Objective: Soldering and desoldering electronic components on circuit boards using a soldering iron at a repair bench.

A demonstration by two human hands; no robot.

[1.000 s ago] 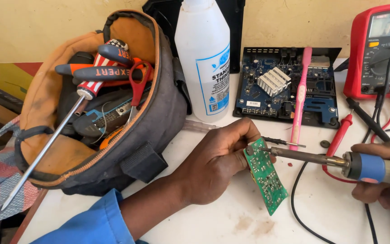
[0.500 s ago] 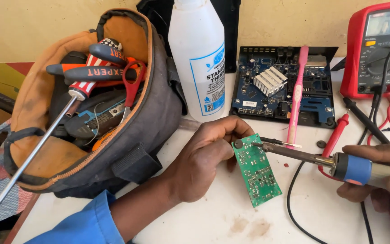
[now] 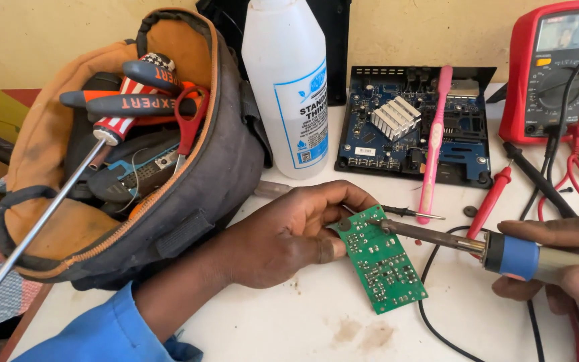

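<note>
Green circuit board [image 3: 382,260] is pinched at its top-left edge in the left hand [image 3: 289,234], thumb and fingers clamped on it, held just above the white table [image 3: 316,322] w/ the solder side facing up. Right hand [image 3: 564,258] is wrapped around the blue-collared soldering iron [image 3: 467,243], grip closed on the handle.

What's changed vs a sec ago: board has been tipped flatter and swung a bit left/up, so the whole solder face shows now instead of edge-on. Iron tip has come in and sits right at the board's upper corner, looks like touching, so I'd guess he's working a joint there rn.

Hard to see stuff: exact joint under the tip is too small to tell, no solder wire visible afaict. Right hand is cut off at the frame edge, and the iron's cord runs off the bottom. Red multimeter [image 3: 554,74] is partly out of frame, and the tool bag [image 3: 189,194] hides most of what's inside. Blue board [image 3: 410,131] sits behind, pink toothbrush [image 3: 433,144] lying across it.
</note>
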